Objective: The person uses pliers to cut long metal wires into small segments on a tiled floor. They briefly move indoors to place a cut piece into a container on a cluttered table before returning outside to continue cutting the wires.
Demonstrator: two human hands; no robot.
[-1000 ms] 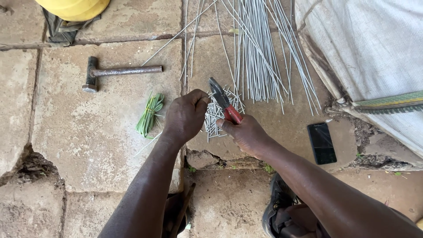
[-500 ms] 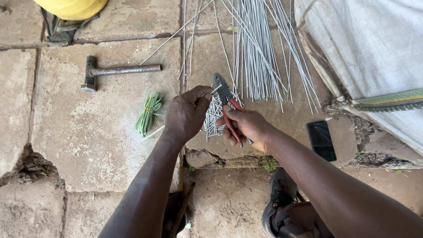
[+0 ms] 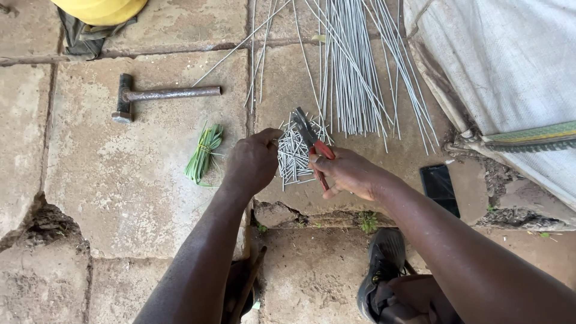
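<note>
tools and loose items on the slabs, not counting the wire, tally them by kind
hammer: 1
pliers, in the right hand: 1
green bundle: 1
black phone: 1
Total: 4
The long wires and the cut wire pile by the left hand are too many to count.

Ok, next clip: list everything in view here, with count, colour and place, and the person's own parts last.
pliers: one, red handles, in the right hand over the short pieces
short wire pieces: a pile, count unclear, silvery, on the slab between the hands
long wire rods: a bundle, silvery, fanned out at top centre
hammer: one, rusty metal, upper left on the slab
green strips: one tied bunch, left of the left hand
phone: one, black, right of the right hand
sack: white, top right
yellow object: one, top left edge
shoe: one, black, bottom centre
left hand: touching the pile
right hand: gripping the pliers
</note>
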